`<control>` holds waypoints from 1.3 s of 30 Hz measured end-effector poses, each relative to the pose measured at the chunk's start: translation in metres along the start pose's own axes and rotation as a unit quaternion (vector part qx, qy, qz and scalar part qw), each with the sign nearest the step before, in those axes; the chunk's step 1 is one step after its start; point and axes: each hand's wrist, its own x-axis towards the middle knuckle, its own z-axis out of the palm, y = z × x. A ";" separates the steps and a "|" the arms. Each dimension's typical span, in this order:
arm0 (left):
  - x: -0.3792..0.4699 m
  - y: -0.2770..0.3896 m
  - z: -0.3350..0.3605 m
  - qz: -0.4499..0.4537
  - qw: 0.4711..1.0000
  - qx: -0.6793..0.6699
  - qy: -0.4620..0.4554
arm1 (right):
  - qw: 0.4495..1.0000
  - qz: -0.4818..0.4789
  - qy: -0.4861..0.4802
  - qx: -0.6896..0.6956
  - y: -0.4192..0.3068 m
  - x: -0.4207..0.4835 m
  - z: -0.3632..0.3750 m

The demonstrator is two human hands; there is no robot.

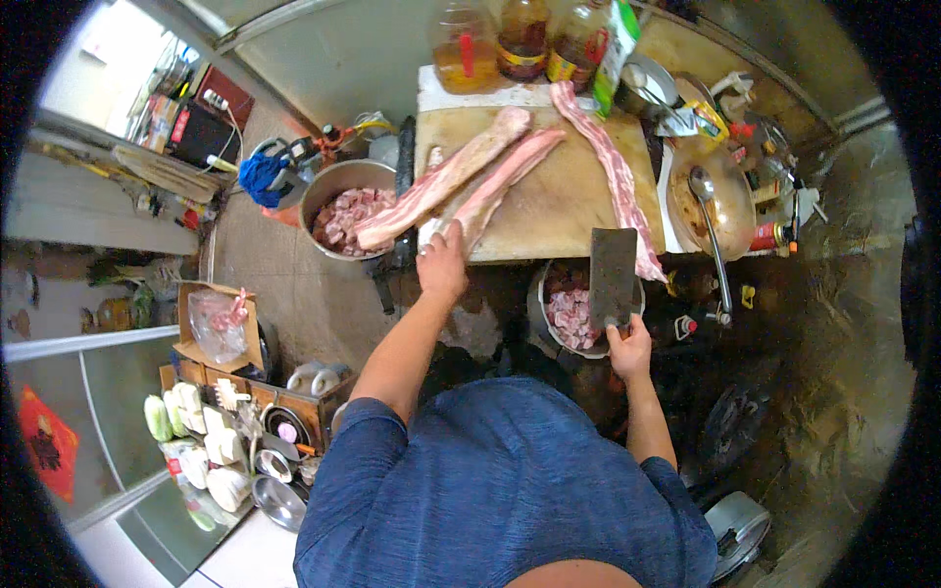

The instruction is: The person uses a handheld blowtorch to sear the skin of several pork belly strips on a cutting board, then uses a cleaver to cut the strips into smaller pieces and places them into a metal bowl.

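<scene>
My right hand [630,345] grips a cleaver [614,275] by its handle end, the broad blade pointing away from me over a pot [542,294] of cut meat chunks [572,316]. At the near left edge of the cutting board [566,191], my left hand [442,268] has its fingertips on the lower end of a pork strip [507,173]; whether it grips the strip I cannot tell. A second strip [448,176] lies beside it and reaches over a metal pot [345,165] with more chunks [360,209]. A third strip [606,162] hangs over the board's near right edge.
Bottles of liquid [522,44] and a green-and-white packet [616,59] stand along the board's far edge. To its right are a large pan [735,206] and a metal ladle [707,198]. A cardboard box [253,331] and a wooden cabinet [323,419] stand at lower left.
</scene>
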 end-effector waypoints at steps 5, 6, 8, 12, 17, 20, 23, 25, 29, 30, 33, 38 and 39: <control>-0.004 -0.004 -0.001 0.011 0.999 -0.005 0.032 | 1.000 0.008 -0.008 -0.008 -0.016 -0.001 -0.026; -0.009 0.000 -0.011 0.021 0.999 0.010 0.034 | 1.000 -0.010 -0.002 -0.013 -0.013 0.001 -0.029; -0.016 -0.007 -0.014 0.065 0.997 0.017 0.037 | 1.000 0.005 0.002 0.007 -0.006 0.002 -0.028; -0.005 -0.007 -0.028 0.122 0.991 -0.013 -0.049 | 1.000 0.019 0.011 0.012 -0.007 0.010 -0.018; 0.035 -0.029 -0.046 0.023 0.775 -0.429 -0.463 | 0.996 0.088 0.019 0.001 -0.043 0.016 -0.007; 0.047 -0.047 -0.061 -0.088 0.623 -0.540 -0.559 | 0.996 0.067 0.058 -0.016 -0.042 0.011 0.005; 0.056 -0.068 -0.043 -0.083 0.646 -0.533 -0.540 | 0.991 0.120 0.064 0.002 -0.041 0.009 0.019; 0.064 -0.076 -0.036 -0.058 0.689 -0.498 -0.523 | 0.991 0.089 0.095 -0.005 -0.026 0.009 0.033; 0.075 -0.078 -0.047 0.017 0.821 -0.372 -0.433 | 0.986 0.119 0.113 -0.013 -0.040 0.002 0.045; 0.072 -0.075 -0.057 0.061 0.846 -0.373 -0.375 | 0.985 0.132 0.108 -0.004 -0.057 0.002 0.048; 0.069 -0.097 -0.025 0.178 0.905 -0.331 -0.202 | 0.988 0.061 0.138 -0.014 -0.049 -0.003 0.061; 0.052 -0.103 -0.056 0.166 0.947 -0.221 -0.166 | 0.983 0.160 0.087 0.016 -0.070 -0.004 0.056; 0.050 -0.106 -0.062 0.151 0.949 -0.221 -0.164 | 0.984 0.156 0.083 0.004 -0.066 -0.003 0.056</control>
